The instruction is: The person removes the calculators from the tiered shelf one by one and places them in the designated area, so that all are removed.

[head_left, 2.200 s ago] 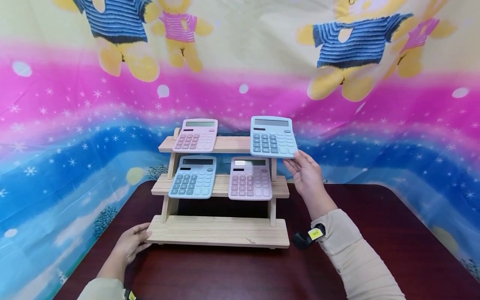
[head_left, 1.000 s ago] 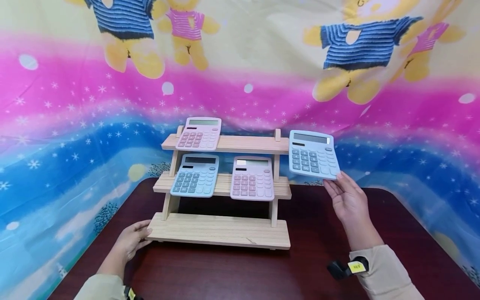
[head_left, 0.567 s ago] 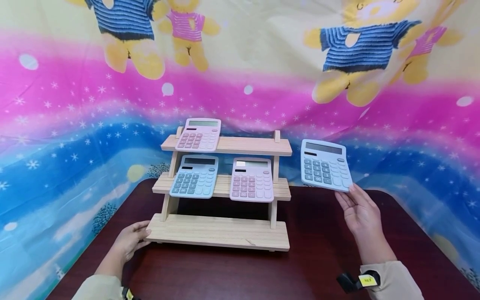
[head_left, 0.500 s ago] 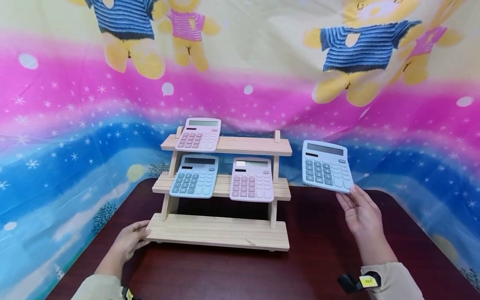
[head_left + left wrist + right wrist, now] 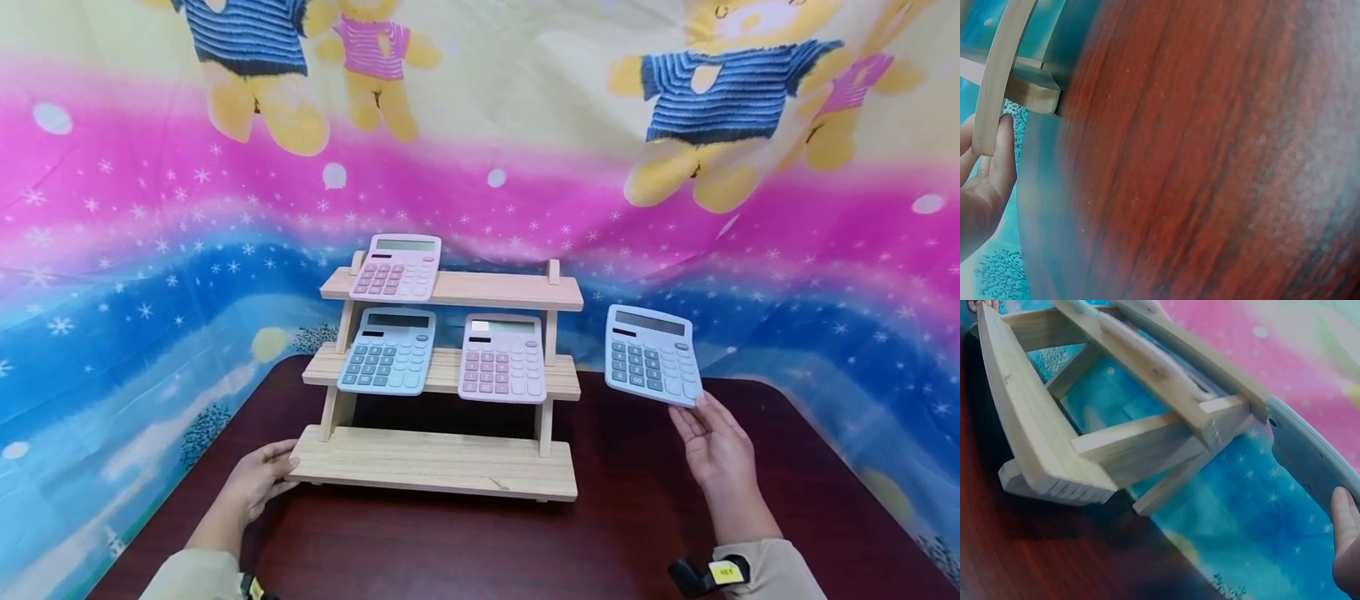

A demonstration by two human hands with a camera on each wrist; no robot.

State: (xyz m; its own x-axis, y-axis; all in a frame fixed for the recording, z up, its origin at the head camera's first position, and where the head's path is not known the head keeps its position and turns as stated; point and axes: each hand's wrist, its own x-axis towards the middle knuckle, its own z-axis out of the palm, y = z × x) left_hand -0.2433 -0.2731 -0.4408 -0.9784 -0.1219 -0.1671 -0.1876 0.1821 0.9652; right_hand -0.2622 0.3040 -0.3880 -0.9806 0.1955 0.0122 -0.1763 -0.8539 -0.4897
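Observation:
My right hand [image 5: 722, 446] pinches a blue calculator [image 5: 651, 354] by its lower right corner. It is raised to the right of the wooden three-tier stand [image 5: 435, 462], keys toward me. In the right wrist view the back of this calculator [image 5: 1310, 456] shows, with fingers under it. My left hand [image 5: 258, 483] grips the left end of the stand's bottom shelf; in the left wrist view the fingers [image 5: 1004, 150] lie on both sides of the shelf end [image 5: 988, 125]. A pink calculator [image 5: 397, 268] leans on the top shelf. Another blue calculator [image 5: 386, 352] and a pink one [image 5: 502, 358] lean on the middle shelf.
The stand is on a dark red-brown table [image 5: 420, 550] with rounded far corners. Behind it hangs a bright cloth backdrop [image 5: 480, 108] with printed bears and snowflakes. A small wooden peg [image 5: 553, 272] rises at the top shelf's right end.
My right hand has carried the blue calculator from in front of the top shelf's right end out to the right, then lower. My left hand keeps its grip on the stand.

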